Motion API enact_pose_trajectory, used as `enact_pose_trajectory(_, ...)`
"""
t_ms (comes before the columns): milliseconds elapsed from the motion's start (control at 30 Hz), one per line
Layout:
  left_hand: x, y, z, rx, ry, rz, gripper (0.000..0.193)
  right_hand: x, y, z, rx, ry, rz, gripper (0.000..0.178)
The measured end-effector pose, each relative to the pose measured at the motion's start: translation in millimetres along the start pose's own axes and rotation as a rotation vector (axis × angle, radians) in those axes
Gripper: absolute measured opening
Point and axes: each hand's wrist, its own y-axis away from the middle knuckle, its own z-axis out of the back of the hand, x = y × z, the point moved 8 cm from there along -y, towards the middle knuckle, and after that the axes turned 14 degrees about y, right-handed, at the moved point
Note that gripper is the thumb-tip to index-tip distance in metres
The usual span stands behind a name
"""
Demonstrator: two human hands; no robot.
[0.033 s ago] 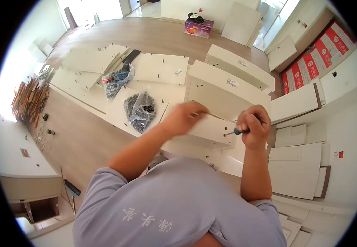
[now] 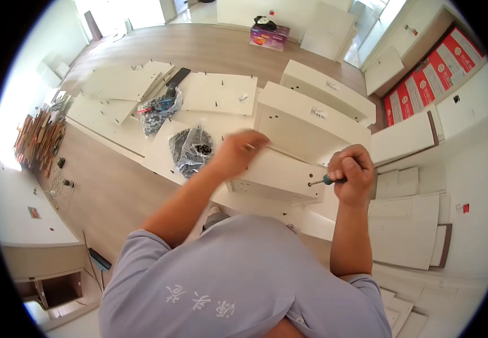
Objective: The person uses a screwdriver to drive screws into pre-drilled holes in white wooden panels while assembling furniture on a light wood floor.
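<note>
My right hand [image 2: 353, 173] is closed around the dark teal handle of a screwdriver [image 2: 327, 179]. Its metal shaft points left, with the tip at one of two dark holes near the right end of a white drawer-like box [image 2: 280, 173]. My left hand [image 2: 236, 153], slightly blurred, is over the left end of that box. Its fingers are curled, and a small pale piece shows between them, too small to name. Left of this hand lies a clear plastic bag of dark hardware [image 2: 192, 147].
Two more white boxes [image 2: 306, 121] [image 2: 334, 93] stand behind. White panels [image 2: 216, 93] with upright pegs and another hardware bag [image 2: 159, 110] lie to the left. More panels [image 2: 404, 231] are on the right, wood strips [image 2: 38, 135] far left, and a purple carton [image 2: 269, 38] at the back.
My left hand has moved left and slightly away from me, toward the bag of hardware. My right hand keeps the screwdriver at the same hole.
</note>
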Motion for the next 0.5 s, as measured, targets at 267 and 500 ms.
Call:
enact_pose_trajectory(267,247.3,-36.3,183.8,0.109,-0.824,0.139,0.021,14.6,-2.7,-7.7,0.066,0.022,0.18,0.015)
enact_pose_trajectory(500,257.5,-34.0,162.8,0.348,-0.976,0.184,0.019,56.7,35.3,-52.6,-0.173,-0.028,0.256,0.019)
